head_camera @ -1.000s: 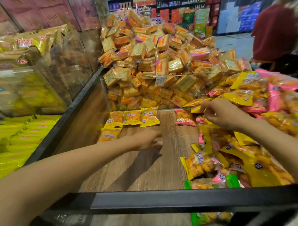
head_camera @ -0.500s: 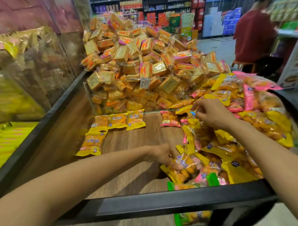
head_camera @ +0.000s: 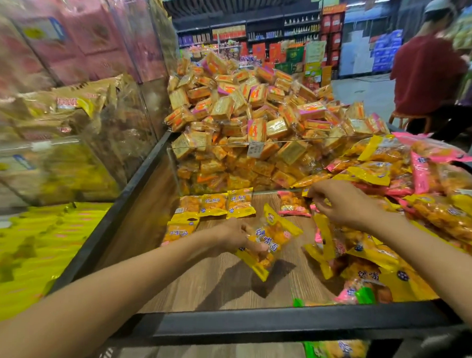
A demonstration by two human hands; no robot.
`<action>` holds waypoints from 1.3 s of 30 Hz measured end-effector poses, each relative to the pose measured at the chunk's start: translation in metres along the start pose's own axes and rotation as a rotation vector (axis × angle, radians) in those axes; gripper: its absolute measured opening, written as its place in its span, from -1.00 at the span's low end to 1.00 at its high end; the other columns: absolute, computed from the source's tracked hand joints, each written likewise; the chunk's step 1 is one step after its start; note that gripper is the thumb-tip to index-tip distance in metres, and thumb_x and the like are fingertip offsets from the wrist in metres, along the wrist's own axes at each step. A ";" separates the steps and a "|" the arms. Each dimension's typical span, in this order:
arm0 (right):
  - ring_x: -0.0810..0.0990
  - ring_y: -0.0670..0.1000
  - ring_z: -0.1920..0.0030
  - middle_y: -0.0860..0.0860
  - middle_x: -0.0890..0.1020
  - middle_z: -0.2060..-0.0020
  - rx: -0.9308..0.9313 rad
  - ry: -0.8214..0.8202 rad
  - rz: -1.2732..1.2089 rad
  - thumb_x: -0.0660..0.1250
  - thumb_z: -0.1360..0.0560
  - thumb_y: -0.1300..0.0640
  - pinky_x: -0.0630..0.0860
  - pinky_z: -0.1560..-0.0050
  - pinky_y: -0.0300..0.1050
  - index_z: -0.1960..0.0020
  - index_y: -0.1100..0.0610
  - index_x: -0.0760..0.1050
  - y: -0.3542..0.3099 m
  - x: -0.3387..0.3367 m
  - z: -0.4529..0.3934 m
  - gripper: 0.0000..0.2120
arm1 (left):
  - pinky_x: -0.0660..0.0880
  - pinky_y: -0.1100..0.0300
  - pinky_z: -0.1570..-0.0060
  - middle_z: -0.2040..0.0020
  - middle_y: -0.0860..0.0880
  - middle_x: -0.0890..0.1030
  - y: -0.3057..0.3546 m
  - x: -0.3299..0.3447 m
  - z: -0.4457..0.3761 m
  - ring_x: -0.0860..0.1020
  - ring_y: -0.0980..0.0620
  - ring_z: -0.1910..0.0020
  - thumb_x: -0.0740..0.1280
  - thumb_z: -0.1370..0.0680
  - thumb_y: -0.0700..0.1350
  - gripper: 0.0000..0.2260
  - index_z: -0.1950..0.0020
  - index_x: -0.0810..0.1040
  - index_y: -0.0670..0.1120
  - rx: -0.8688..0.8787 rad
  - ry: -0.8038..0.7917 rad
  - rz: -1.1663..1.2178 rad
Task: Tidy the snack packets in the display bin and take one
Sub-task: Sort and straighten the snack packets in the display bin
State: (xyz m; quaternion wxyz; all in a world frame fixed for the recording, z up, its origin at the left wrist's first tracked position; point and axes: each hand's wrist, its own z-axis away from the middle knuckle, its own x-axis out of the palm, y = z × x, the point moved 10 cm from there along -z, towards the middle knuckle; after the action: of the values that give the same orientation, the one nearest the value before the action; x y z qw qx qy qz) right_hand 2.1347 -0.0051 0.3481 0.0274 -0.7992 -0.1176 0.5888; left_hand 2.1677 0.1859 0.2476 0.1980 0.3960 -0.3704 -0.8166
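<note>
The display bin (head_camera: 250,323) has a black frame and a wooden floor. My left hand (head_camera: 233,237) grips a yellow snack packet (head_camera: 268,245) and holds it tilted above the wood. A few yellow packets (head_camera: 214,205) lie flat in a row at the bin's back left. A loose heap of yellow and pink packets (head_camera: 389,239) fills the right side. My right hand (head_camera: 339,201) rests on the heap's near-left slope, its fingers pinching at the edge of a yellow packet there.
Behind a clear divider (head_camera: 257,150) rises a mound of square orange packets (head_camera: 259,112). Clear bins (head_camera: 54,157) and yellow packs (head_camera: 23,250) stand at the left. A person in a red top (head_camera: 428,76) sits at the far right.
My left hand took a yellow packet from the heap's lower edge, lifted it and carried it left. My right hand stayed on the heap. The camera view shifted right and up.
</note>
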 end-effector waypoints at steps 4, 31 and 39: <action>0.53 0.08 -0.11 0.03 0.57 -0.08 -0.042 -0.024 0.083 0.20 -0.59 0.12 0.47 0.00 -0.04 -0.16 0.11 0.52 -0.023 -0.003 -0.007 -0.79 | 0.58 0.23 0.16 0.13 -0.06 0.67 0.014 -0.038 0.011 0.63 0.10 0.19 0.54 -0.38 -0.13 -0.74 0.05 0.57 -0.21 0.087 0.105 0.328; 0.62 0.26 -0.05 0.29 0.62 -0.02 0.230 0.055 -1.084 0.24 -0.58 -0.01 0.54 -0.05 0.25 -0.04 0.26 0.52 -0.050 0.031 -0.036 -0.68 | 0.47 0.16 0.09 0.04 -0.06 0.66 0.040 -0.036 0.009 0.54 -0.05 0.02 0.46 -0.45 -0.10 -0.75 -0.07 0.56 -0.15 0.272 0.083 0.549; 0.67 0.15 0.01 0.21 0.67 0.04 0.244 0.036 -1.054 0.25 -0.58 0.05 0.60 0.02 0.22 -0.09 0.28 0.52 -0.054 0.033 -0.033 -0.71 | 0.54 0.09 -0.01 0.01 -0.10 0.63 0.047 -0.060 0.016 0.60 -0.02 0.05 0.31 -0.56 0.01 -0.76 -0.04 0.59 -0.16 0.364 0.215 0.581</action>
State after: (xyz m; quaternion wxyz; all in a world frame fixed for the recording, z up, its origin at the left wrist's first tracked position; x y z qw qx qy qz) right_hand 2.1669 0.0580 0.3374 0.4137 -0.6330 -0.4326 0.4910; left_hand 2.1924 0.1997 0.3200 0.3857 0.3869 -0.5839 -0.6005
